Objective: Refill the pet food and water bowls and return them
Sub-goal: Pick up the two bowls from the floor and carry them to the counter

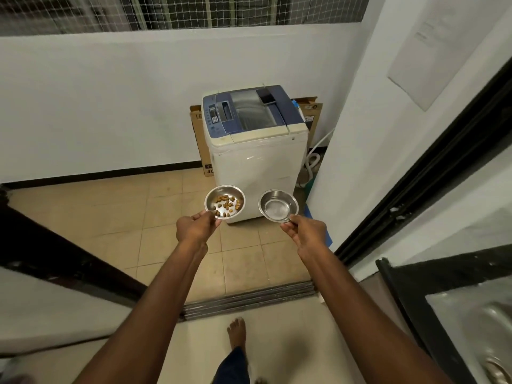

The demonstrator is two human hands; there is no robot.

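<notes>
Inventory, head view, as I read it from my remote station:

1. Left hand [194, 228]: arm stretched fwd, fingers pinching near rim of small round stainless-steel bowl w/ brown kibble pieces [225, 202]. Bowl held level in the air, above floor tiles, in front of the washer. Kibble covers only part of the bottom; a modest portion.

2. Right hand [303, 231]: arm stretched fwd, fingers and thumb pinching near rim of second small round stainless-steel bowl w/ clear water [278, 205]. Held roughly level, just beside the kibble bowl, not touching. Water looks shallow; exact level hard to tell.

3. White top-load washing machine w/ blue lid and control panel [249, 128]: stands on beige floor tiles [110, 217] against white low wall [110, 106]. Brown cardboard box [198, 134] behind it, hose to its right.

4. Metal sliding-door track [249, 300]: between me and the tiled area. One bare foot [237, 332] just short of it.

5. Wire mesh [194, 12] above the low wall.

Progress, my est.: both bowls hold contents, so refill part looks done. Left to do: the return. Bowls not yet set down; I see no obvious feeding spot or pet, so drop point unknown, prob. somewhere on the tiled area past the track. Approx. last third of task remains: step over track, lower both bowls flat w/o spilling water, let go.
</notes>
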